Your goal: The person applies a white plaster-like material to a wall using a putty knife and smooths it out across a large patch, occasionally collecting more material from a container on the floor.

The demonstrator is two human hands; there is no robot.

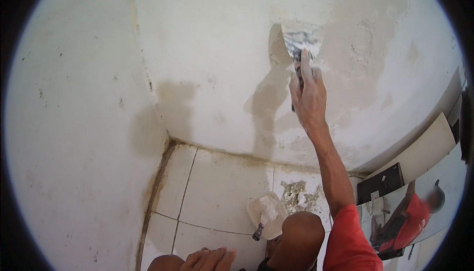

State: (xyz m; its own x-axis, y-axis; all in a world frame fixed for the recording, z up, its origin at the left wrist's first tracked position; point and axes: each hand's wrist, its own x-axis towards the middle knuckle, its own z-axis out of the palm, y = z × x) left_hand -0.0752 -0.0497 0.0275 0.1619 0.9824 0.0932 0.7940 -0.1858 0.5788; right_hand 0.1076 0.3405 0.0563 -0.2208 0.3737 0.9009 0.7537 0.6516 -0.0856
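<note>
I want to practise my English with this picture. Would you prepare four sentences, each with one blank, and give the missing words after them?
1. The right hand holds the scraper, its index finger pointing ____ (up/down) in the picture.
2. In the picture, the left hand is ____ (higher/lower) than the right hand.
3. The sleeve is ____ (colour).
4. In the picture, the tub is to the ____ (left/right) of the rubble.

Missing words: up; lower; red; left.

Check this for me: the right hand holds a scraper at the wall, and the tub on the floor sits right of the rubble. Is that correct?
Not quite: the head view shows the tub on the floor left of the rubble, not right of it. The right hand does hold a scraper at the wall.
</note>
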